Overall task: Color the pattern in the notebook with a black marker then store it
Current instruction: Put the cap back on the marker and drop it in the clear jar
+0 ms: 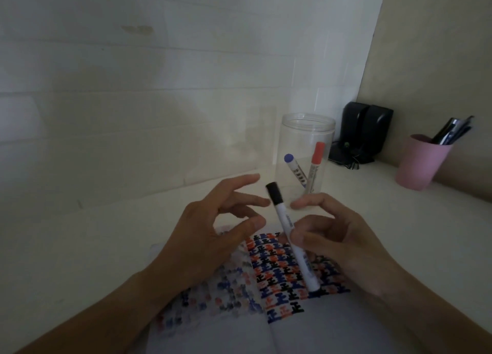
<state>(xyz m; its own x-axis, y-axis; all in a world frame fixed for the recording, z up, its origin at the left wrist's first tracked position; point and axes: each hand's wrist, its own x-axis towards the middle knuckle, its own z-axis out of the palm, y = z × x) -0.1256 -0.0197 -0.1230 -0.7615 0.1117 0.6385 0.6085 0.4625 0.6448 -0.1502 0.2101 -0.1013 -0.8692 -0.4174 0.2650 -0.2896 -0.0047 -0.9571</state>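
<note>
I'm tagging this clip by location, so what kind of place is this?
Probably a home desk or study corner. A pink cup of pens and a pair of black speakers sit against the wall, a clear jar holds markers, and an open notebook lies on the white desk.

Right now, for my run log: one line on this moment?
stage: capped black marker in right hand | left hand open | clear jar behind notebook | storing not done
</note>
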